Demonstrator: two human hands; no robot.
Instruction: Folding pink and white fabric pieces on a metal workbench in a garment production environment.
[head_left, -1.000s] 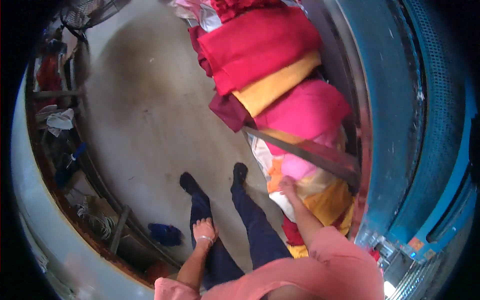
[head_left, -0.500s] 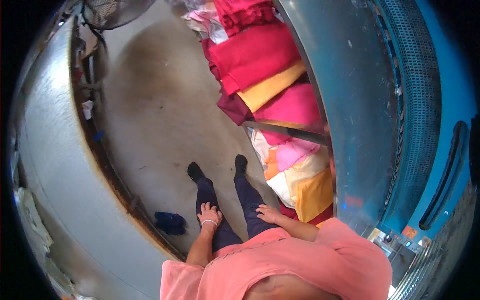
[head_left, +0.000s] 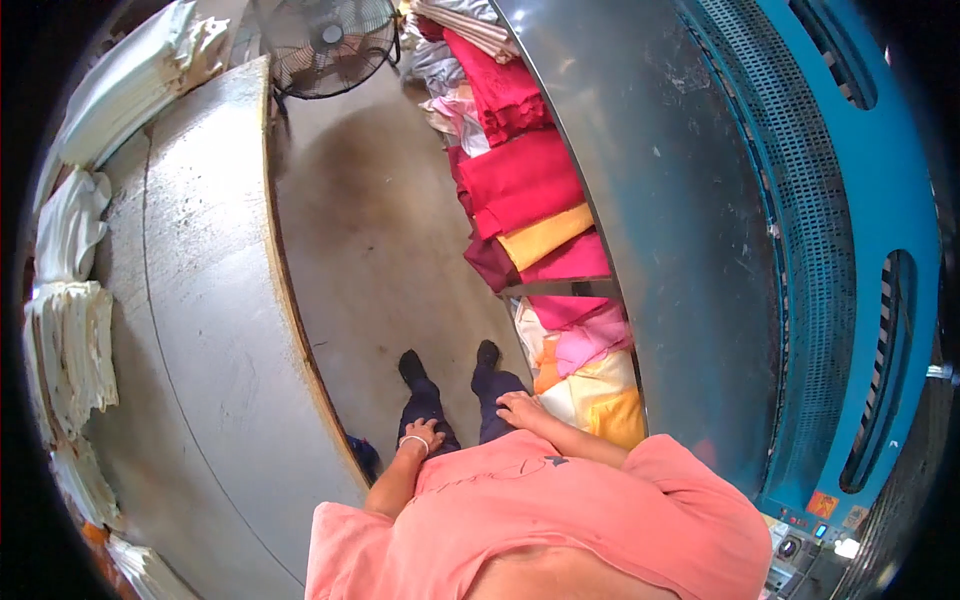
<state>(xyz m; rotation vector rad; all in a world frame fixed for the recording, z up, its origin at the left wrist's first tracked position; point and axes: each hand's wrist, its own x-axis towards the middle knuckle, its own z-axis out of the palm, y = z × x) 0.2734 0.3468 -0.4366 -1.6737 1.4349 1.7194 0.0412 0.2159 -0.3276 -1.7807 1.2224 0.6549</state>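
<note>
My left hand (head_left: 427, 434), with a white band at its wrist, rests on my left thigh, fingers spread over the dark trousers (head_left: 482, 392). On the other thigh lies my right hand (head_left: 519, 408), its fingers loosely stretched out. Neither hand holds anything. Nearest to the right hand are folded cloths under the metal table: a yellow cloth (head_left: 614, 418), a pink cloth (head_left: 590, 338) and an orange cloth (head_left: 547, 366). Farther off lie a folded red cloth (head_left: 525, 180) and another yellow cloth (head_left: 547, 236).
A grey table (head_left: 210, 300) runs along my left, with stacks of white cloth (head_left: 70, 350) at its far side. To the right stands a metal-topped table (head_left: 690, 250) beside a blue machine (head_left: 905, 200) with a perforated strip. A fan (head_left: 332, 36) stands ahead on the floor.
My view has lifted and shifted left, bringing the fan and white cloth stacks into sight. Both hands remain on my thighs; the right one sits slightly closer to my shirt.
</note>
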